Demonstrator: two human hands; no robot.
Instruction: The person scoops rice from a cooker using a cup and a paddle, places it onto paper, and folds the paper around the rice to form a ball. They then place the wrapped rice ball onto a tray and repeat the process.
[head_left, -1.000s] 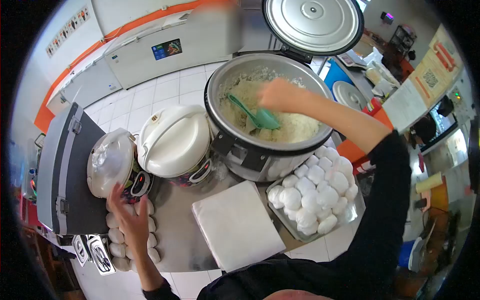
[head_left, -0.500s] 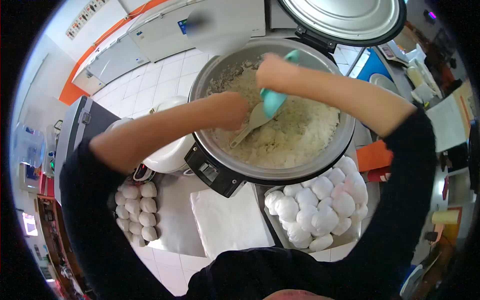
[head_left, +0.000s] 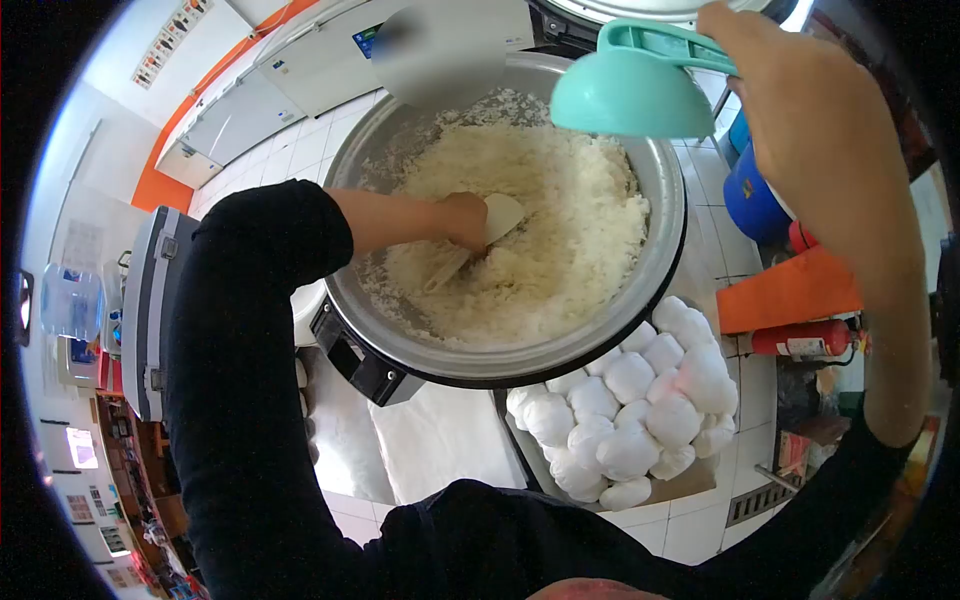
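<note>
A large metal pot (head_left: 668, 215) holds a wide mass of white rice (head_left: 580, 230). Inside it, my left hand (head_left: 463, 222) is closed round a pale paddle (head_left: 503, 217), whose handle end points down and left over the rice. My right hand (head_left: 750, 60) is raised at the upper right, beyond the pot's rim, and grips the handle of a turquoise scoop (head_left: 632, 97). The scoop's rounded side faces up and its rim is down, above the pot's right back edge. What the scoop holds inside is hidden.
White wrapped bundles (head_left: 628, 378) fill a tray in front of the pot at the right. White sheets (head_left: 440, 440) lie on the metal counter (head_left: 350, 430). A grey cooler (head_left: 155, 310) stands left. Farther right are a blue drum (head_left: 755, 195) and a fire extinguisher (head_left: 805, 338).
My right hand has lifted the turquoise scoop out of the pot, up and to the right. My left hand stays low over the rice with the paddle. The view has shifted.
</note>
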